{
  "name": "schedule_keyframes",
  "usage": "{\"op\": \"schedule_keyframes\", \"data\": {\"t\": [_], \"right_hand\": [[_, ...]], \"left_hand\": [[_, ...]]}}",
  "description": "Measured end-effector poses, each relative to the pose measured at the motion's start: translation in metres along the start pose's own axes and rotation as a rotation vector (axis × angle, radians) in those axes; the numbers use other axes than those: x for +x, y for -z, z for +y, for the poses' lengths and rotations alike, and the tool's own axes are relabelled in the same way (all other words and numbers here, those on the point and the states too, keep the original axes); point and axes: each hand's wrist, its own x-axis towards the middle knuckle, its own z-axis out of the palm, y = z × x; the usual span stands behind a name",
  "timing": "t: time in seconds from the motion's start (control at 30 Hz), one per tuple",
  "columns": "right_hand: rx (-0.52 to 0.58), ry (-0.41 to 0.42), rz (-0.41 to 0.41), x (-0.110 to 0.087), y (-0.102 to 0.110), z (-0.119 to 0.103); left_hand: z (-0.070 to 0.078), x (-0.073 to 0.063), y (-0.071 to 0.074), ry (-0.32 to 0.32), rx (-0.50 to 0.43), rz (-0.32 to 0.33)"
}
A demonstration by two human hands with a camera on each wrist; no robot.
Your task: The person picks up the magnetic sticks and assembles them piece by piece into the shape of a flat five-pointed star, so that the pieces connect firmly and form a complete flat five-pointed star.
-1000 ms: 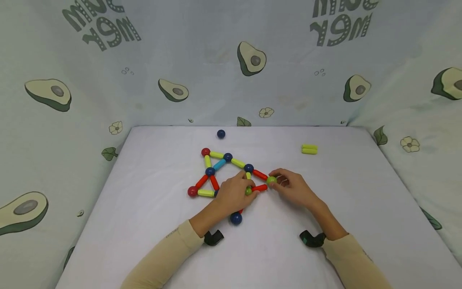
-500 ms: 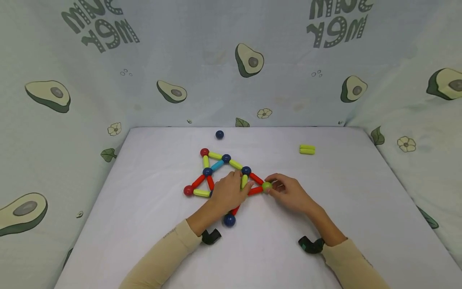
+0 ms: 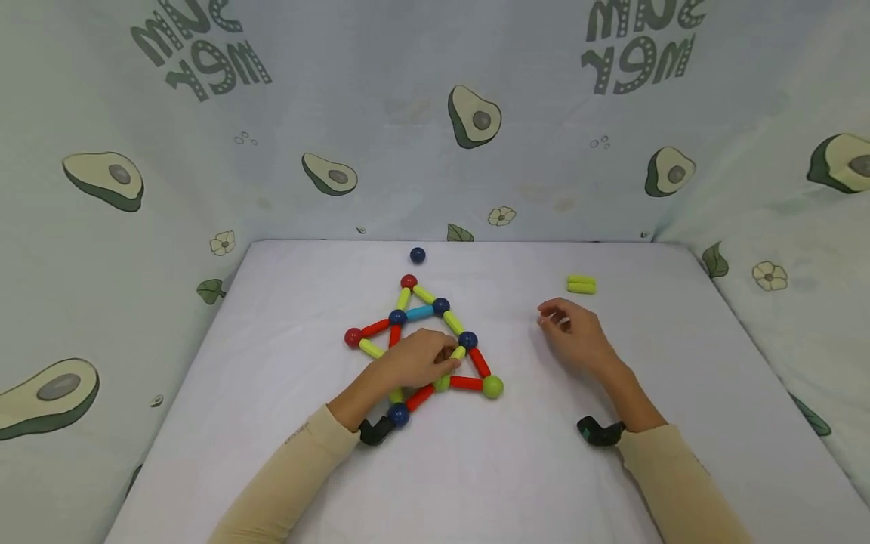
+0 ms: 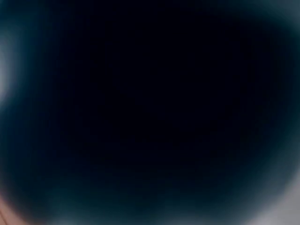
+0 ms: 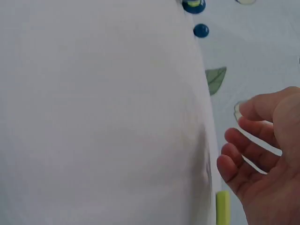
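A flat frame of magnetic rods and balls lies on the white table. My left hand (image 3: 411, 361) is over its middle, thumb and fingers pinching a yellow-green rod (image 3: 458, 353) below a dark blue ball (image 3: 467, 341). At the frame's near right corner sits a green ball (image 3: 492, 387), joined to two red rods (image 3: 479, 363). Part of the frame is hidden under the left hand. Away to the right, my right hand (image 3: 574, 336) hovers with loosely bent fingers; the right wrist view shows nothing in its grasp. A dark blur fills most of the left wrist view.
Two loose yellow-green rods (image 3: 581, 284) lie side by side beyond my right hand. A loose dark blue ball (image 3: 418, 255) rests near the far edge of the table (image 3: 326, 272). Behind that edge hangs a cloth printed with avocados.
The frame has turned clockwise, its green corner swinging toward me, with my left hand on it. My right hand has let go of the green ball and drawn away to the right.
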Motion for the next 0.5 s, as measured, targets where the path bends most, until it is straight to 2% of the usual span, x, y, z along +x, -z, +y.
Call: {"op": "schedule_keyframes", "data": {"t": [0.13, 0.33, 0.5], "right_hand": [[-0.074, -0.028, 0.091, 0.011, 0.02, 0.024], [-0.202, -0.075, 0.034, 0.022, 0.037, 0.042], [-0.254, -0.061, 0.035, 0.026, 0.039, 0.046]], "left_hand": [[0.0, -0.006, -0.003, -0.019, 0.037, -0.026], [0.007, -0.02, -0.007, -0.019, 0.13, 0.017], [0.009, -0.029, -0.006, -0.036, 0.117, 0.03]]}}
